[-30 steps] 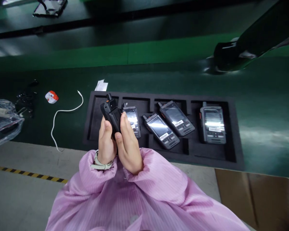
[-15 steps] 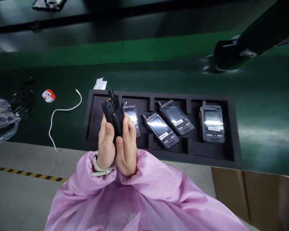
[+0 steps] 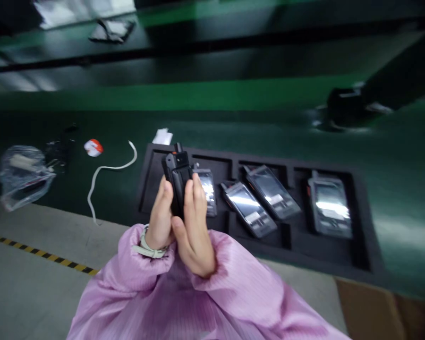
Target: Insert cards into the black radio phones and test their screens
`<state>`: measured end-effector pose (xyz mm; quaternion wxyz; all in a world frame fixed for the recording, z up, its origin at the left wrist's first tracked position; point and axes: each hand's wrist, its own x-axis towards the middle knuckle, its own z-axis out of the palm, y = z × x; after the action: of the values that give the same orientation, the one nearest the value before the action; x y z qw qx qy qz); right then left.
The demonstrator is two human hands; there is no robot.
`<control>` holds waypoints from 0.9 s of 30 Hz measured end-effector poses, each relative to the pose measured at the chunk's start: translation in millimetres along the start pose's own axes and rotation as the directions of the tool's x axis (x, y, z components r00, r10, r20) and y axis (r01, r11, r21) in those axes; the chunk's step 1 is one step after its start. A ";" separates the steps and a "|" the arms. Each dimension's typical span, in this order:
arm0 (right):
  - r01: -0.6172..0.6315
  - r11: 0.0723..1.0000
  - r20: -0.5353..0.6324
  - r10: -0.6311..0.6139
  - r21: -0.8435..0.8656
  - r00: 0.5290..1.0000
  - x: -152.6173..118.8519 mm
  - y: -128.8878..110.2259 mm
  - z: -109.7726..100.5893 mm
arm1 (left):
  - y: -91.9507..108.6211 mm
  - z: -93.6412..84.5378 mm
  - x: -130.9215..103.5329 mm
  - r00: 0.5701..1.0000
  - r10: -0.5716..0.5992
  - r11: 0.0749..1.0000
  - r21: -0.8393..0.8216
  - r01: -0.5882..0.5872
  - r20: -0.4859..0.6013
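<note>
I have the black handset (image 3: 179, 177) clamped between my two palms, my left hand (image 3: 161, 212) pressed along its left side and my right hand (image 3: 196, 224) flat along its right, with the fingers of both pointing away from me. It is in the air above the left end of the dark foam tray (image 3: 318, 252), its back towards me and its stubby antenna (image 3: 178, 147) pointing away; my hands hide its lower end. Just beyond my right fingers, a handset with a bright screen (image 3: 208, 191) lies in the tray, partly covered by them. Further right, two tilted handsets (image 3: 250, 208) lie side by side, askew to the tray's dividers (the blur keeps me from reading their labels), and another handset (image 3: 330, 205) lies face up in the right-hand compartment. The tray rests on the green bench (image 3: 269, 137), with a white slip of paper (image 3: 162, 137) at its far left corner. Left of the tray lies a curved white cable (image 3: 102, 169), then a red and white object (image 3: 93, 148), a dark tangle (image 3: 59, 151) and a clear plastic bag (image 3: 24, 177). A pale band (image 3: 150, 246) circles my left wrist, at the edge of my pink sleeve (image 3: 138, 257).
</note>
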<state>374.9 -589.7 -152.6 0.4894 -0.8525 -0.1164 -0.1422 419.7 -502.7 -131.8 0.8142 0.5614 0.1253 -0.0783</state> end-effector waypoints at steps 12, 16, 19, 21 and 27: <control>0.273 0.960 0.039 -0.271 -0.063 0.962 -7.6 28.0 15.7 | 7.4 -0.8 -17.3 0.999 -0.022 0.950 -0.313 0.012 -0.031; 0.244 0.969 0.095 -0.247 0.042 0.964 -18.2 25.0 10.9 | 9.5 -2.5 -34.2 0.999 0.008 0.966 -0.259 -0.019 -0.043; 0.242 0.968 0.135 -0.249 0.067 0.959 -13.6 23.9 3.1 | 15.3 -7.6 -43.2 0.997 0.038 0.973 -0.225 -0.052 -0.068; 0.315 0.949 0.114 -0.312 -0.008 0.943 -5.6 24.4 -0.2 | 16.3 -14.1 -43.7 0.999 -0.034 0.975 -0.219 0.031 -0.011; 0.507 0.847 0.107 -0.496 -0.158 0.862 10.3 25.9 5.5 | 3.1 -35.6 -31.7 0.975 -0.220 0.928 -0.308 0.210 -0.001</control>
<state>394.0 -597.1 -172.3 0.3521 -0.8372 -0.3368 -0.2483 386.1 -468.8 -131.8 0.8754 0.4128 0.2110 -0.1367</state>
